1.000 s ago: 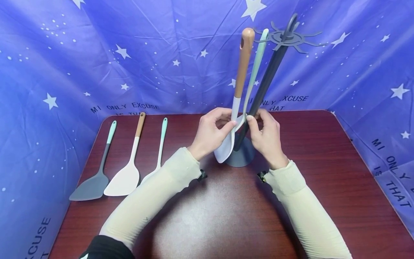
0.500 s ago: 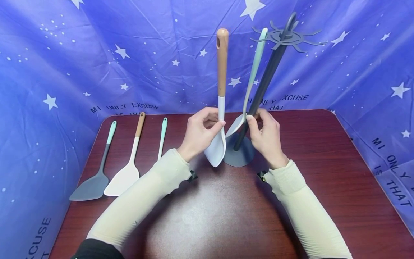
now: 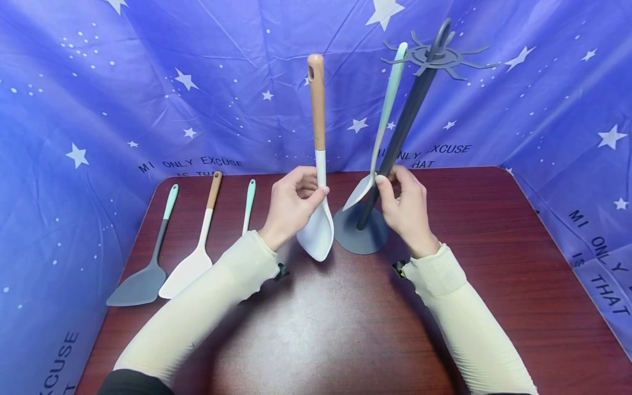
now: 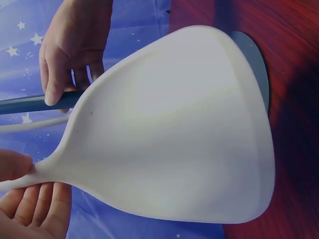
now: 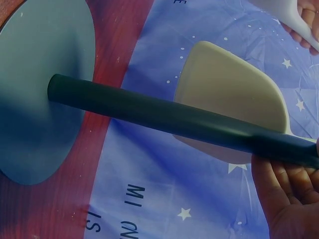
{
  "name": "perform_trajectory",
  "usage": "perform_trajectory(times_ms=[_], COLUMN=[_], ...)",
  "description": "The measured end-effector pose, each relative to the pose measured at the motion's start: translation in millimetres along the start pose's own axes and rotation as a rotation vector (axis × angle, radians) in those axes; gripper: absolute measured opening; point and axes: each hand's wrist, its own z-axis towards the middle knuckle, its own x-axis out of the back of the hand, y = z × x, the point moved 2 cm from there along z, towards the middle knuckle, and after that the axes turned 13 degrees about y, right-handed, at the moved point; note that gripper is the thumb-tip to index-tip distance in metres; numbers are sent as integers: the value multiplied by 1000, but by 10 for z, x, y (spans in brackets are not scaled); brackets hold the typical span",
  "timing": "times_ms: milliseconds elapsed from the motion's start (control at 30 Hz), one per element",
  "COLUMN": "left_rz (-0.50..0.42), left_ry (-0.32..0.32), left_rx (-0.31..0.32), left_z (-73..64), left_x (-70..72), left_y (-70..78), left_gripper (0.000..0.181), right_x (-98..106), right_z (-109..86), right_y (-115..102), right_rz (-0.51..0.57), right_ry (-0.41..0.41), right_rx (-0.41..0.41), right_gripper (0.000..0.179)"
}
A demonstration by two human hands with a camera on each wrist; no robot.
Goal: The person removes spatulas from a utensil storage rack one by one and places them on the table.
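My left hand [image 3: 291, 206] pinches the white neck of a spatula with a wooden handle [image 3: 318, 109], held upright with its broad white head down. In the left wrist view, that spatula's head [image 4: 174, 129] fills the middle and covers part of the stand. On the right, my right hand [image 3: 406, 200] grips the dark pole of a utensil stand [image 3: 402, 131], thumb in front and fingers behind. A white spatula with a mint handle [image 3: 391, 90] hangs from a hook on the stand's left. Its head shows behind the pole in the right wrist view.
Lying on the table [image 3: 316, 340] at left are a grey spatula with a mint handle [image 3: 140, 285], a white spatula with a wooden handle [image 3: 190, 269] and a mint-handled utensil [image 3: 249, 200] partly hidden by the left sleeve. A blue starry curtain [image 3: 276, 71] stands behind.
My left hand has moved left and slightly down with the wooden-handled spatula, away from the stand and the hanging mint-handled spatula. The right hand stays on the pole.
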Motion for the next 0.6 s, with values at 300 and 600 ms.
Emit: perform_trajectory(times_ms=[300, 600], left_rz=[128, 277], left_ry=[16, -20], left_rx=[72, 130], left_z=[-13, -24], left_x=[98, 168], left_y=[-37, -110], left_gripper=[19, 17], right_x=[-5, -3], right_z=[1, 0], right_y=[18, 17], right_rz=[0, 4], right_ry=[-1, 0], right_rx=[0, 3], right_gripper=[17, 17])
